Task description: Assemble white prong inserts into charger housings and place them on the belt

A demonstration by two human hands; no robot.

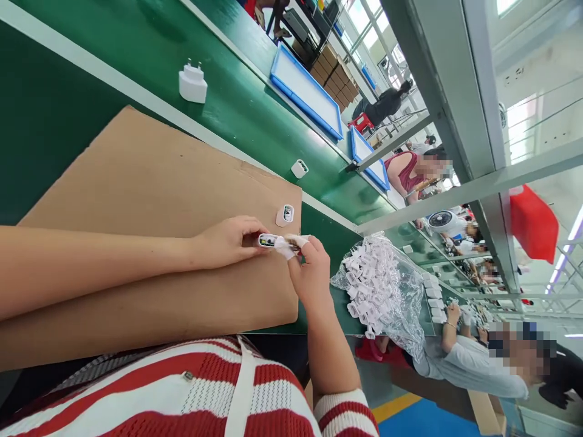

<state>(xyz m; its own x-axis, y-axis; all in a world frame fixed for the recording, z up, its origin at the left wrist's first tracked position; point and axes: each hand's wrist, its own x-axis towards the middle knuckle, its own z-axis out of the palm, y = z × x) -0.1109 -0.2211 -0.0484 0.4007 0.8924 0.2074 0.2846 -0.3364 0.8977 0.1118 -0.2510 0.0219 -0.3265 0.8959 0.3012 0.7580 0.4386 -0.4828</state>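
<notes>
Over a sheet of brown cardboard point(150, 182), my left hand point(230, 244) grips a white charger housing point(266, 240) by its side. The housing's open end faces up and shows electronic parts inside. My right hand point(312, 270), with white coverings on its fingertips, is closed at the housing's right end. A small white piece point(285, 247) shows between its fingers, partly hidden and blurred, touching or very close to the housing. Another open white housing point(285, 215) stands just beyond my hands, near the cardboard's edge.
On the green conveyor belt point(237, 115) are a white plug adapter point(193, 83) and a white housing point(299, 169). To the right lies a plastic bag of white parts point(376, 276). Blue-rimmed trays point(307, 91) line the far side. A co-worker point(473, 358) sits at right, below a metal frame.
</notes>
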